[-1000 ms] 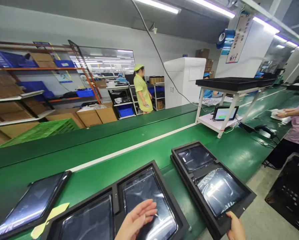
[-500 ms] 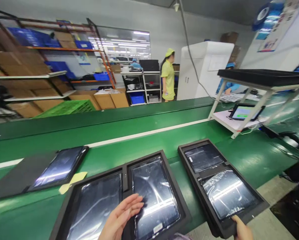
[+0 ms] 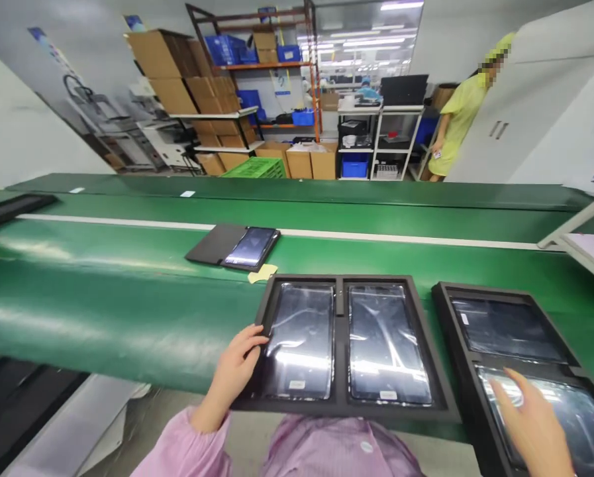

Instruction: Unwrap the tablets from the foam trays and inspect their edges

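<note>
On the green bench before me lies a black foam tray with two compartments. The left one holds a film-wrapped tablet, and the right one holds another wrapped tablet. My left hand rests on this tray's left rim, fingers stretched and touching it. To the right is a second black foam tray with an upper tablet and a lower tablet, both with shiny film. Over the lower tablet is my right hand, thumb and fingers apart; contact there is unclear.
Behind the near tray, a smaller black piece of foam lies beside a dark-screened tablet and yellow paper. A white-legged stand rises at right. Beyond the bench, a person in yellow stands by a white cabinet.
The view has swung left. My left hand has gone from above the middle of the near tray to its left rim. My right hand has left the right tray's near edge and is over its lower tablet.
</note>
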Motion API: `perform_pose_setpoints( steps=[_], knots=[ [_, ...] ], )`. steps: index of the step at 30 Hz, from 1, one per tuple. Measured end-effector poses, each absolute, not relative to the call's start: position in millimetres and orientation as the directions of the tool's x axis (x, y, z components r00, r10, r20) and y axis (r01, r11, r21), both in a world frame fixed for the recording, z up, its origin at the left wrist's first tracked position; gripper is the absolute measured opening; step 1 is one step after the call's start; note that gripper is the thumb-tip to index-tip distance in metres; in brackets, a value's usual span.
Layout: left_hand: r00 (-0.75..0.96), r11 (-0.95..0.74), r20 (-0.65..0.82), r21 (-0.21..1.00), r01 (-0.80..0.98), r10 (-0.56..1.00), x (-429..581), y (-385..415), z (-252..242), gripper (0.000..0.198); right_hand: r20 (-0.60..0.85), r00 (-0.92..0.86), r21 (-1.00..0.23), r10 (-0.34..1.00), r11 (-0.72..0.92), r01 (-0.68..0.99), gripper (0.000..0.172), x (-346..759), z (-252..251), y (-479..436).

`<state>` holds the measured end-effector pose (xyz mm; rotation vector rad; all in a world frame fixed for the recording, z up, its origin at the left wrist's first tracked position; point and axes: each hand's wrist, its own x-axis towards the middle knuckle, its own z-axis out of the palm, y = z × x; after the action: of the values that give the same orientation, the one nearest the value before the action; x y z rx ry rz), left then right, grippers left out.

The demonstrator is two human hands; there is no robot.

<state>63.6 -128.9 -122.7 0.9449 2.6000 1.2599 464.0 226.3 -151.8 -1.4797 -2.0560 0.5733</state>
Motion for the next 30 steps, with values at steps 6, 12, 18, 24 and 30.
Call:
perform_pose_setpoints(
  steps=[6, 12, 18, 24, 30],
  knots=[
    [-0.523, 0.536, -0.153, 0.405, 0.740, 0.838, 70.1, -160.5, -123.4, 0.056, 0.375, -0.851, -0.410, 0.368, 0.889, 0.203, 0.029, 300.8, -112.1, 127.4],
    [-0.351, 0.408, -0.246, 0.240, 0.881, 0.903, 66.2, -161.4, -107.4, 0.056, -0.141, -0.989, -0.253, -0.036, 0.968, 0.001, 0.054, 252.0, -107.6, 68.2],
    [-0.094, 0.127, -0.211, 0.146, 0.981, 0.973, 49.1, -150.6, -108.6, 0.071, -0.003, -0.994, -0.115, -0.108, 0.988, -0.107, 0.055, 248.4, -114.4, 63.4],
    [0.096, -0.087, -0.063, 0.137, 0.987, 0.993, 48.1, -143.3, -110.7, 0.048, 0.096, -0.995, -0.102, -0.032, 0.994, -0.042, 0.044, 249.2, -121.5, 53.8],
    [0.250, -0.254, 0.048, 0.099, 0.962, 0.967, 54.6, -133.9, -119.9, 0.010, 0.114, -0.986, -0.367, 0.124, 0.927, 0.074, 0.051, 259.5, -125.2, 56.8]
  ],
)
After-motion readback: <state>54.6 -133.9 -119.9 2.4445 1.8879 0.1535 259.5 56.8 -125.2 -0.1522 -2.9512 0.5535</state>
